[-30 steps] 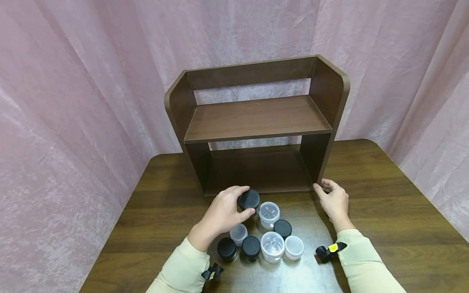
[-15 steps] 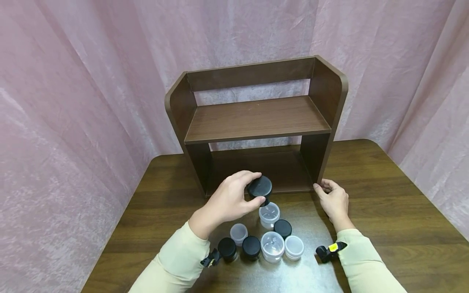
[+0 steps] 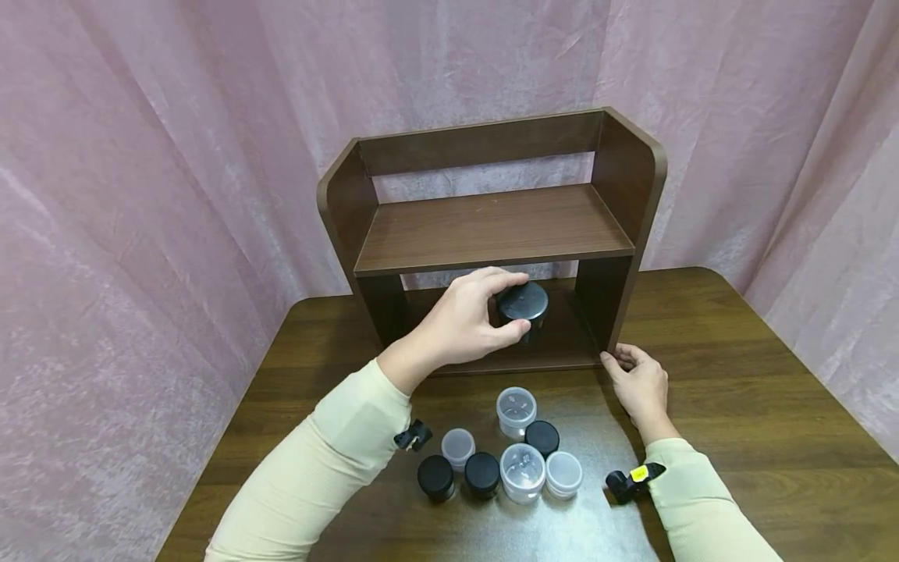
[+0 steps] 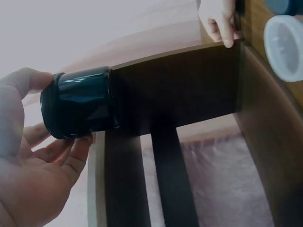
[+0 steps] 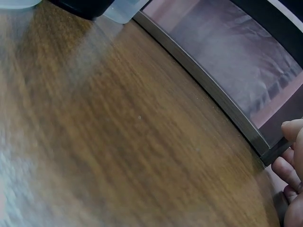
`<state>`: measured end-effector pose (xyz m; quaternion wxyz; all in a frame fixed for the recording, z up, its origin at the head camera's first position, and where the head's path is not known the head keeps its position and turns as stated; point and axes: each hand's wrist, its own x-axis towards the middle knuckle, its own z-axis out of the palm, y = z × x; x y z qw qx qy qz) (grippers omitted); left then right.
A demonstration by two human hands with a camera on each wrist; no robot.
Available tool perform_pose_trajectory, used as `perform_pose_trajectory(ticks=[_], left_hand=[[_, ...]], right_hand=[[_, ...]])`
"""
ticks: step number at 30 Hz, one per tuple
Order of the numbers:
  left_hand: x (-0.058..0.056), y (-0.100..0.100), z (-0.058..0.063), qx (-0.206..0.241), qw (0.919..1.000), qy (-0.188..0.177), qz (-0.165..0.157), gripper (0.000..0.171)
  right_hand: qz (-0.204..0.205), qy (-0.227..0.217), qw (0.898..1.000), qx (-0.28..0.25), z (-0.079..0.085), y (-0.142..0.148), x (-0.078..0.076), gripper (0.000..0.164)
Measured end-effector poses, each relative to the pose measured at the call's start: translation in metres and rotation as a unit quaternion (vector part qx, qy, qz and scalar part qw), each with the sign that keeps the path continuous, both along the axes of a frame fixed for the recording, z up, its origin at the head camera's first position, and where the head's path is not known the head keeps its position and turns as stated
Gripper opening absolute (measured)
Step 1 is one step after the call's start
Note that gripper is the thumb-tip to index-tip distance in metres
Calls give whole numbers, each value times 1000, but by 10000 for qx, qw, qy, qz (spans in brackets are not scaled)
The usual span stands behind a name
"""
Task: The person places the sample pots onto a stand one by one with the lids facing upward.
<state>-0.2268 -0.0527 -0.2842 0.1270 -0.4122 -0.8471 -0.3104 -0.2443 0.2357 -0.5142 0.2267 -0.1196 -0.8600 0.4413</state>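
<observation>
My left hand grips a dark jar with a black lid, thumb on the near side and fingers on the far side. The jar is held upright in front of the lower compartment of a brown two-tier shelf. In the left wrist view the dark jar shows a glossy, dark body. Down at the shelf's front right corner, my right hand pinches the side panel's bottom edge between thumb and fingers. The right wrist view catches only part of this hand at the corner.
Several small jars stand grouped on the wooden table before the shelf. Some are clear, such as a clear jar nearest the shelf; others have black lids, like a black-lidded jar at the left. A pink curtain hangs behind.
My left hand has lifted the dark jar from beside the clear jar and carried it forward and rightward to the shelf's lower opening. My right hand has stayed at the corner.
</observation>
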Motion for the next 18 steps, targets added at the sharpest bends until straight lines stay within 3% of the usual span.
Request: perform_pose_trajectory(ticks=[6, 13, 18], left_hand=[[-16, 18, 23, 220, 9991, -280, -239, 50], [-33, 39, 45, 225, 9983, -535, -104, 50], [-47, 52, 54, 277, 9956, -896, -18, 50]], right_hand=[[6, -15, 10000, 72, 0, 1, 0, 33], [73, -15, 9999, 140, 1, 1, 0, 32], [49, -25, 9999, 95, 2, -1, 1, 32]])
